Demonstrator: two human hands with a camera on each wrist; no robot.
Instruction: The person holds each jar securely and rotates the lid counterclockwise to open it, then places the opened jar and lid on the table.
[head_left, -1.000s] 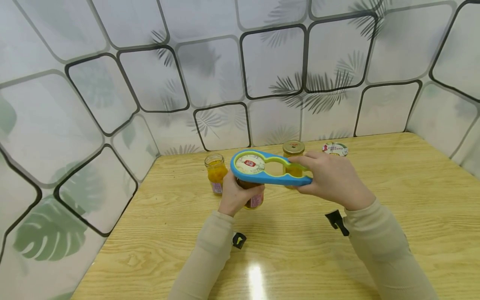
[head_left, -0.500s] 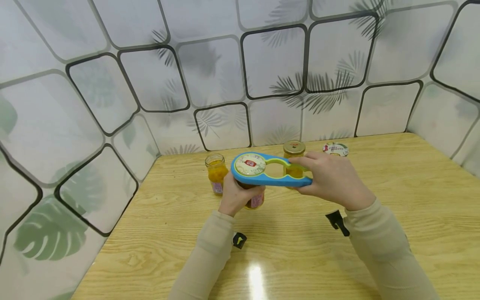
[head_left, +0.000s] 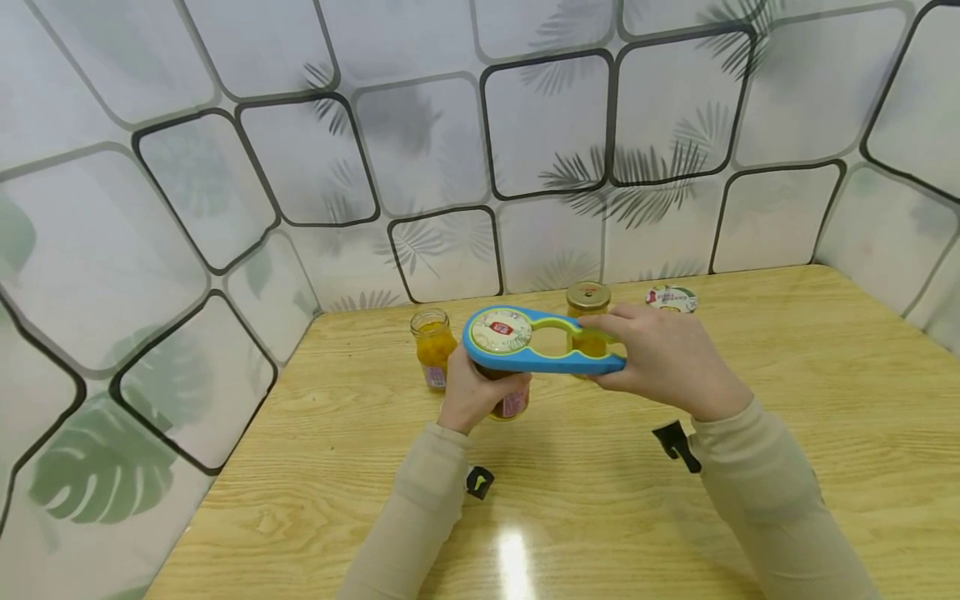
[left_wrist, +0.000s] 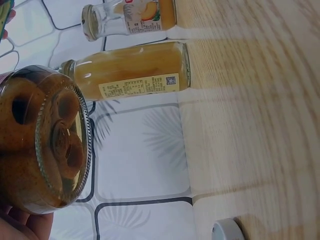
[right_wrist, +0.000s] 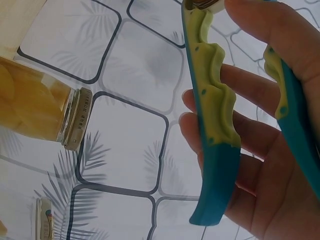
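My left hand [head_left: 472,387] grips a glass jar [left_wrist: 45,140] of dark brown contents with rounded pieces, held above the table. In the head view its pinkish label shows below the thumb. A blue and yellow-green jar opener [head_left: 558,362] lies level around the jar's cream printed lid [head_left: 501,329], the lid filling its largest ring. My right hand [head_left: 663,354] holds the opener's far end; in the right wrist view the thumb and fingers lie on either side of its two handles [right_wrist: 217,185]. Left of the left hand stands a lidless jar [head_left: 432,346] of orange contents.
Behind the opener stands a gold-lidded jar [head_left: 588,296] of yellow fruit. A printed white lid [head_left: 671,298] shows beyond the right hand. Black pieces [head_left: 478,482] are at both sleeves. A small whitish round object [left_wrist: 227,230] sits on the wood table [head_left: 300,500], backed by patterned walls [head_left: 547,125].
The opener has settled slightly lower round the jar's lid, which now fills the ring where more of the green inner edge showed before. Both hands stay in almost the same place.
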